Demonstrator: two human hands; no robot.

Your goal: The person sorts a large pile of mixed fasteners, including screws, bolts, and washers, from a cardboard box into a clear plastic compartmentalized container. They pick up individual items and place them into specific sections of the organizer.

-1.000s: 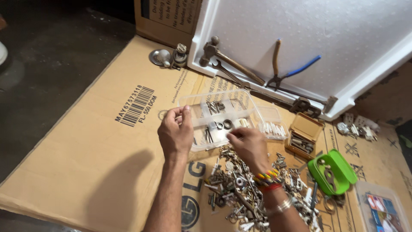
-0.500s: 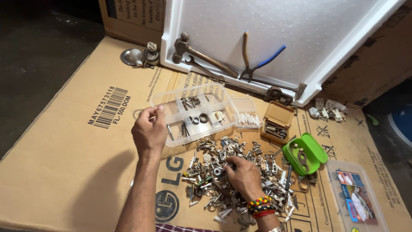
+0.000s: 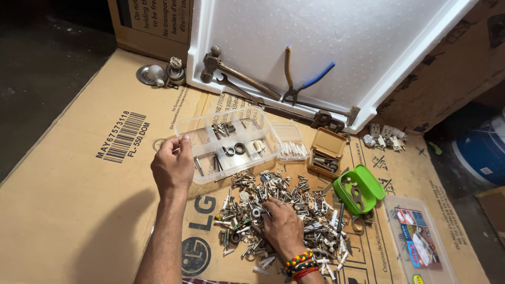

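Left hand [image 3: 172, 167] pinching the near-left edge of the clear box [image 3: 227, 143], fingers curled, forearm stretched up from below. Right hand [image 3: 282, 225] palm-down, fingers bent into the pile of screws [image 3: 273, 210] just below the box on the cardboard [image 3: 94, 210]. Half a second ago much the same; a second ago reaching into the box

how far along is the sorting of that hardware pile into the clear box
Early. A few washers and screws already lie in the clear compartment box, steadied by the left hand. The right hand is picking in the hardware pile, which is large and mostly unsorted.
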